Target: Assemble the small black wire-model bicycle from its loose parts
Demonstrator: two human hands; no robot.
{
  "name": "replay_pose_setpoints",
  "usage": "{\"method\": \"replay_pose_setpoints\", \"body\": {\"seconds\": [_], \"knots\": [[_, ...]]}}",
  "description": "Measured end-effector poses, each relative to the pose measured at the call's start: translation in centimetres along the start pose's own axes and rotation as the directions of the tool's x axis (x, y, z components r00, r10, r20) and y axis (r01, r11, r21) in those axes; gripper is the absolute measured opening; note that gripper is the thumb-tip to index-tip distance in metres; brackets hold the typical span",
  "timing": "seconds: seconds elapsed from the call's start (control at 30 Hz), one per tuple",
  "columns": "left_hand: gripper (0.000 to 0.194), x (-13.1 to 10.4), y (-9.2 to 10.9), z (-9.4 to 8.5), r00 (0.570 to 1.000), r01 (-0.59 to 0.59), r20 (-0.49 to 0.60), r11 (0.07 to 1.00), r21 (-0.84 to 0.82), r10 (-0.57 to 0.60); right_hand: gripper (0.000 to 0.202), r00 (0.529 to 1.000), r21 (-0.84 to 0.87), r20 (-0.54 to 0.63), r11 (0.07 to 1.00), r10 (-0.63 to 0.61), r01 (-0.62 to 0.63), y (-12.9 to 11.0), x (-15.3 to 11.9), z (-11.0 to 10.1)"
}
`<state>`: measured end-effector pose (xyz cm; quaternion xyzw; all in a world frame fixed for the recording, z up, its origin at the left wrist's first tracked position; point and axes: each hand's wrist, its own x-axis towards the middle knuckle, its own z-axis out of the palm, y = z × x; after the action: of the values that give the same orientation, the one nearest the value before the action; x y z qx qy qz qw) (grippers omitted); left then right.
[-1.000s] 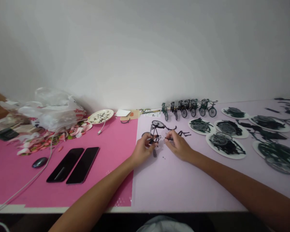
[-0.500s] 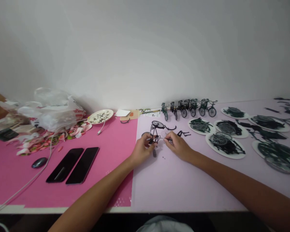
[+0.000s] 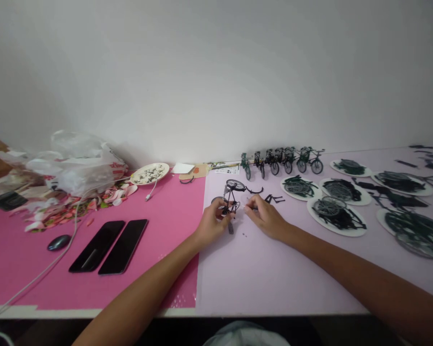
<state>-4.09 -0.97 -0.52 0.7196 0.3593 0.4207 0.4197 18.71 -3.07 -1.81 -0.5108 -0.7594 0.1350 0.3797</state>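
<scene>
My left hand (image 3: 213, 222) is closed on a black miniature bicycle (image 3: 230, 197), which is tilted, with one wheel raised at the top and another partly behind my fingers. My right hand (image 3: 262, 216) pinches a thin tool like a small screwdriver, most of it hidden by the fingers. The tool's pale, slim shaft (image 3: 242, 206) points left at the bicycle's middle; contact is too small to make out. A curved black strip (image 3: 254, 191) lies just beyond the hands. Loose black frame parts (image 3: 274, 199) lie behind my right hand. Tiny dark bits (image 3: 244, 235) are on the lilac surface.
A row of miniature bicycles (image 3: 288, 161) stands along the wall. White plates (image 3: 312, 221) with dark bicycle parts spread to the right. Leftward are two phones (image 3: 97, 246), a mouse (image 3: 58, 242), a white cable (image 3: 65, 250), plastic bags (image 3: 77, 168) and a plate of small bits (image 3: 144, 168).
Very little differs. The right fingers have shifted slightly around the tool, hiding its dark part so that only the pale shaft shows. My left hand and the bicycle stay in place.
</scene>
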Motion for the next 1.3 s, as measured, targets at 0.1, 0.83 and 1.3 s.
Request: {"method": "replay_pose_setpoints", "body": {"seconds": [0.1, 0.83, 1.3], "knots": [[0.023, 0.06, -0.14, 0.01, 1.000, 0.005, -0.003, 1.000, 0.001, -0.005, 0.016, 1.000, 0.021, 0.007, 1.000, 0.005, -0.005, 0.03, -0.12, 0.01], [0.023, 0.23, -0.31, -0.23, 1.000, 0.003, 0.007, 1.000, 0.003, -0.003, 0.010, 0.998, -0.030, 0.029, 0.998, -0.047, 0.048, 0.64, 0.06, 0.42], [0.022, 0.07, -0.32, -0.13, 0.999, -0.021, 0.025, 0.999, 0.030, 0.020, 0.027, 0.997, -0.066, -0.025, 0.995, -0.074, 0.072, 0.31, 0.32, 0.59]]}}
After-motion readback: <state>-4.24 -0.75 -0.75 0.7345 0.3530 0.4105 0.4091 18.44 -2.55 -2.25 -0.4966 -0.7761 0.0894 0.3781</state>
